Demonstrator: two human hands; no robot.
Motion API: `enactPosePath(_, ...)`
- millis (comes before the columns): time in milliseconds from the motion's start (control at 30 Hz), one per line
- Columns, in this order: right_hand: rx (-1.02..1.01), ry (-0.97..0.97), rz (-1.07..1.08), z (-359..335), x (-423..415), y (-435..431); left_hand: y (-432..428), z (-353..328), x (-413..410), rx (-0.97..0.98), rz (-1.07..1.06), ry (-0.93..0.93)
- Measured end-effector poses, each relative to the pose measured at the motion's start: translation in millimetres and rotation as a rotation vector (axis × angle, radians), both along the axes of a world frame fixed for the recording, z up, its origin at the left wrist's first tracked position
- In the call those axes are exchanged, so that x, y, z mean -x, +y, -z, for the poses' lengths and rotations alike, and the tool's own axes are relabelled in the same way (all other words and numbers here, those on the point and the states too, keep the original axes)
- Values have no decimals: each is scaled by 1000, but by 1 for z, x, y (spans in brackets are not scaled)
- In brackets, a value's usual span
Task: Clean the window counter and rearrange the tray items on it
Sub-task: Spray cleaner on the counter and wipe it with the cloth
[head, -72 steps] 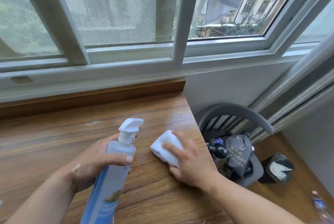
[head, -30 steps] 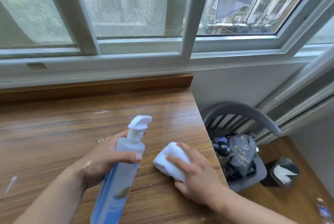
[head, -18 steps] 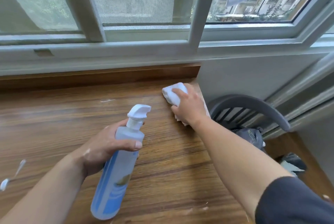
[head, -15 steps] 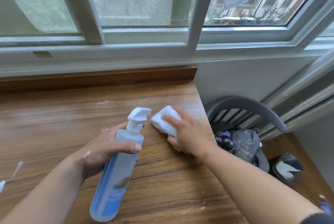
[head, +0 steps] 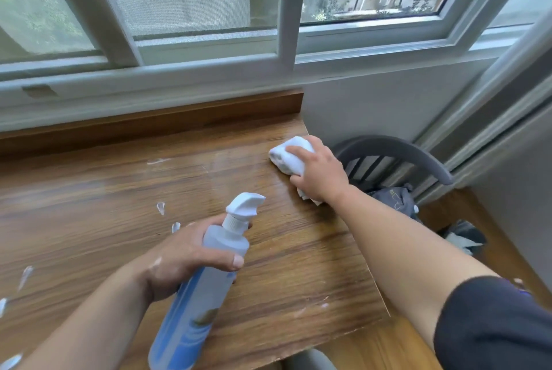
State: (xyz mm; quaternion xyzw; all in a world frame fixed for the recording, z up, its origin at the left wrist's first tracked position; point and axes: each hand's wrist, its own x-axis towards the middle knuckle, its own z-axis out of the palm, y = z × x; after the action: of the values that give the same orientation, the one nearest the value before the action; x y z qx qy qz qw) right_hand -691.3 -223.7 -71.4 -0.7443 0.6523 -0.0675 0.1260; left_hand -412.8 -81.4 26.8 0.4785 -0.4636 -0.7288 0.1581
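Observation:
The wooden window counter fills the middle of the view, glossy and wet in streaks. My left hand grips a tilted blue spray bottle with a white trigger head, held above the counter's front part. My right hand holds a bunched white cloth and presses it on the counter near the right edge, close to the back corner. Several white smears lie on the wood left of the bottle. No tray is in view.
A sliding window frame runs along the back above a raised wooden ledge. Right of the counter, below its edge, stands a grey chair with a dark bag on the seat. A small bin sits on the floor.
My right hand has swept the cloth back and forth along the right side and is now far out near the right back corner. The left hand has kept hold of the bottle, almost still.

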Motion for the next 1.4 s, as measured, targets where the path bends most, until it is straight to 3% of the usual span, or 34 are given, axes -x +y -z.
enactPosePath(267, 64, 34, -124, 9, 7, 14, 32, 4, 20, 114, 166, -228)
enactPosePath(500, 147, 30, -135, 13, 21, 75, 47, 7, 11, 31, 146, -223)
enactPosePath(667, 117, 13, -57, 13, 26, 134, 56, 5, 4, 75, 235, -228)
enactPosePath(900, 62, -12, 118, 2, 30, 214, 72, 6, -19, 126, 328, -122)
enactPosePath(1033, 95, 27, 322, 7, -23, 256, 81, 1, -42, 120, 313, -58)
enactPosePath(1233, 124, -21, 106, 9, -157, 280, 84, -1, -74, 80, 249, 44)
enactPosePath(1400, 75, -23, 259, 10, -115, 288, 83, -1, -90, 49, 213, 70)
